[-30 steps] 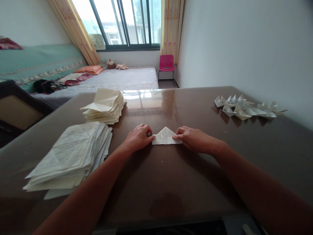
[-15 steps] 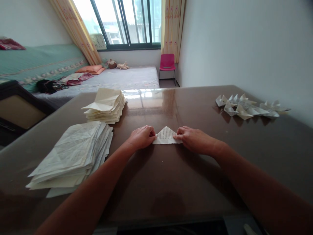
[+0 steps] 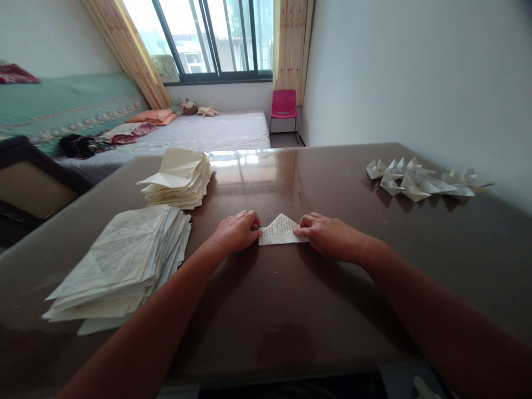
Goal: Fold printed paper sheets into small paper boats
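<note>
A glossy brown tabletop (image 3: 286, 310) carries everything. Along its left edge lies a big stack of printed sheets (image 3: 120, 244); toward the far right corner, a cluster of folded paper shapes (image 3: 415, 183); near the far left corner, a cream paper stack (image 3: 177, 177). Mid-tabletop, the right hand (image 3: 328, 235) and left hand (image 3: 236, 231) pinch opposite ends of a small folded paper (image 3: 281, 228), fingers narrow, its peak facing the far edge.

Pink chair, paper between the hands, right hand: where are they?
Pink chair (image 3: 284, 103), head view: its backrest.
Paper (image 3: 281, 230), head view: its printed triangle.
Right hand (image 3: 330, 236), head view: the back.
</note>
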{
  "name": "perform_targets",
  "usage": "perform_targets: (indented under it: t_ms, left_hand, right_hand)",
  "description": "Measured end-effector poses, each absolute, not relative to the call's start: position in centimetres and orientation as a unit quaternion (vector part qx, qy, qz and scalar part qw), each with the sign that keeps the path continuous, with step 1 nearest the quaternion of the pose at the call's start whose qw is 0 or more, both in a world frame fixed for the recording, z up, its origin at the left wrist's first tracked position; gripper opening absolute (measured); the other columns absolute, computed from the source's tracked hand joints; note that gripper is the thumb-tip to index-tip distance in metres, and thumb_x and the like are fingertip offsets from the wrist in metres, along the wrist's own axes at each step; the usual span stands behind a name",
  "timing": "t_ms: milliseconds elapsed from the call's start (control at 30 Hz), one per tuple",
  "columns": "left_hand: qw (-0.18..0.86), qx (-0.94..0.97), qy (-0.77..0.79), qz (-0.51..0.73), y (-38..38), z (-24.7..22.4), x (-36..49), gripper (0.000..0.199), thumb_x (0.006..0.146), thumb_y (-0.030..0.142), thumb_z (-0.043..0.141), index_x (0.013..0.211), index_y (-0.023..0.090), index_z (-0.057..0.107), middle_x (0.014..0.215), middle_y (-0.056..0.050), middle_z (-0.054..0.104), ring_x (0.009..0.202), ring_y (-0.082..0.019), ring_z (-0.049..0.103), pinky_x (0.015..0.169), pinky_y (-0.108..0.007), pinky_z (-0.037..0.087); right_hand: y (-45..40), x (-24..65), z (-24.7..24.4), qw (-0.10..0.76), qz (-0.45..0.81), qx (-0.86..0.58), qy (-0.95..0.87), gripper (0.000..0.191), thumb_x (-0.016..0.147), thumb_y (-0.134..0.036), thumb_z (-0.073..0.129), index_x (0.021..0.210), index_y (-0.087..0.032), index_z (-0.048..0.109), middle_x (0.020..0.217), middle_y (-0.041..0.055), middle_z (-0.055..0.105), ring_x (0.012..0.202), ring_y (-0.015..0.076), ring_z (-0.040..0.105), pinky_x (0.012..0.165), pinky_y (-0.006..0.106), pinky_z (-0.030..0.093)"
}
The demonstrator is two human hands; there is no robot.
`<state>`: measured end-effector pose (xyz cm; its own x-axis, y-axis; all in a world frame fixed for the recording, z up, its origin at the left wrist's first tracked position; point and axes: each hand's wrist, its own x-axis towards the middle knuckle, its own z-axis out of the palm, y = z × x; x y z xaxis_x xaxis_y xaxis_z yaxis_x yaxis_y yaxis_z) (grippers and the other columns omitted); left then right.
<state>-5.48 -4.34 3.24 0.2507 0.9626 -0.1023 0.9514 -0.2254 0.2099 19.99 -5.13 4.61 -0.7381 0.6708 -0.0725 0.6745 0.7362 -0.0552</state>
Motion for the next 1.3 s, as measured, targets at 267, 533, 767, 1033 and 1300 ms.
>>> perform_targets:
  t_ms: [267, 533, 767, 1033, 1300]
  left_hand:
    - [0.129, 0.788, 0.602, -0.007, -4.6, 3.6, -4.9, 0.019, 0.079, 0.037, 0.05, 0.091, 0.027, 0.061, 0.098, 0.0, 0.068, 0.086, -0.019, 0.062, 0.069, -0.027, 0.043]
    - [0.127, 0.774, 0.62, 0.017, -4.3, 4.1, -6.5, 0.021, 0.083, 0.036, 0.048, 0.092, 0.024, 0.063, 0.093, -0.002, 0.07, 0.084, -0.018, 0.063, 0.068, -0.026, 0.042]
    - [0.095, 0.765, 0.636, 0.028, -5.7, 3.6, -4.4, 0.03, 0.08, 0.05, 0.054, 0.098, 0.026, 0.058, 0.098, -0.002, 0.069, 0.084, -0.02, 0.064, 0.066, -0.027, 0.042]
    - [0.18, 0.775, 0.603, 0.06, -5.6, 3.1, -4.3, 0.028, 0.076, 0.038, 0.06, 0.101, 0.028, 0.056, 0.089, 0.004, 0.069, 0.082, -0.017, 0.064, 0.063, -0.025, 0.041]
    - [0.154, 0.777, 0.606, 0.074, -5.8, 2.6, -4.6, 0.04, 0.073, 0.045, 0.064, 0.107, 0.027, 0.053, 0.108, 0.0, 0.063, 0.087, -0.019, 0.063, 0.066, -0.027, 0.043]
  right_hand:
    - [-5.2, 19.9, 4.9, 0.03, -0.042, 0.364, 0.93, 0.035, 0.088, -0.015, 0.045, 0.116, -0.025, 0.063, 0.109, 0.009, 0.059, 0.101, 0.022, 0.052, 0.069, 0.025, 0.04]
    - [-5.1, 19.8, 4.7, 0.009, -0.041, 0.368, 0.929, 0.026, 0.092, -0.027, 0.047, 0.108, -0.025, 0.066, 0.105, 0.0077, 0.061, 0.097, 0.0207, 0.056, 0.069, 0.025, 0.04]
    - [-3.5, 18.8, 2.3, -0.098, -0.094, 0.464, 0.875, 0.017, 0.09, -0.035, 0.054, 0.095, -0.023, 0.065, 0.102, 0.0034, 0.063, 0.078, 0.0135, 0.059, 0.068, 0.025, 0.038]
    - [-1.9, 18.7, 1.2, -0.131, -0.207, 0.5, 0.831, 0.036, 0.076, -0.043, 0.068, 0.105, -0.022, 0.062, 0.083, -0.0009, 0.066, 0.071, 0.0131, 0.058, 0.061, 0.024, 0.037]
    - [-1.4, 18.4, 1.1, -0.149, -0.272, 0.493, 0.813, 0.029, 0.072, -0.037, 0.072, 0.094, -0.019, 0.066, 0.076, -0.0017, 0.062, 0.066, 0.011, 0.055, 0.06, 0.023, 0.04]
